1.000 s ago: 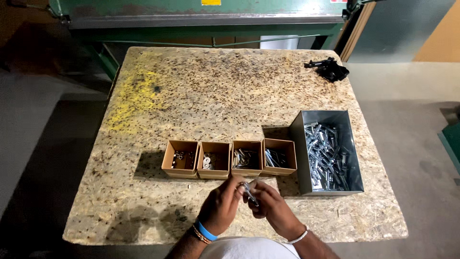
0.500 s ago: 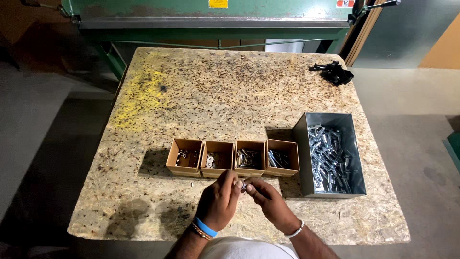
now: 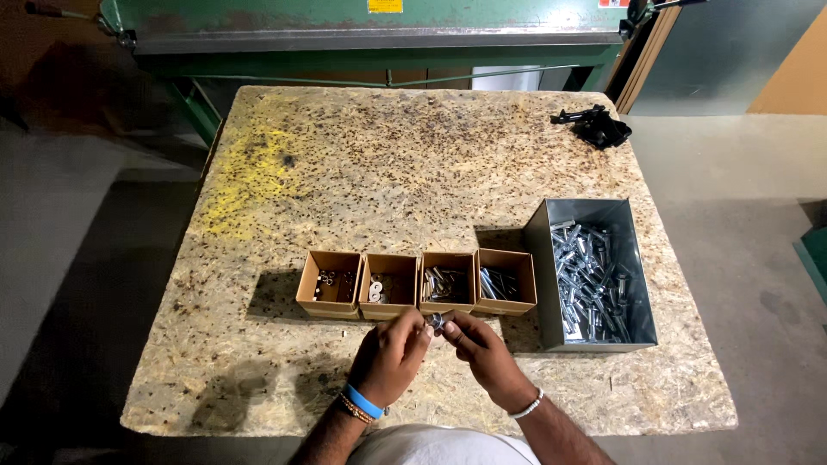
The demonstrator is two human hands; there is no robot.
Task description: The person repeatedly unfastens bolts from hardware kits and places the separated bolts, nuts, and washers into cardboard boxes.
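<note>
Head view: a green machine (image 3: 379, 39) stands at the far end of the room, behind a chipboard table (image 3: 413, 172) marked with a yellow stain (image 3: 250, 172). On the table's right side sits a grey metal bin (image 3: 594, 274) full of shiny bolts (image 3: 590, 280). To the left of it, just beside it, four small cardboard boxes (image 3: 418, 282) stand in a row, edges touching, each holding a little silvery hardware. A black clamp (image 3: 596, 127) lies well apart at the far right corner. At the near edge, a person's two hands meet just in front of the boxes, below the third from the left. The left hand (image 3: 389, 357), with blue and beaded bands on its wrist, and the right hand (image 3: 484, 355), wearing a white bracelet, both pinch one small metal part (image 3: 437, 321) between their fingertips. The part is held just above the table, close to the front wall of the boxes; its exact kind is too small to tell.
</note>
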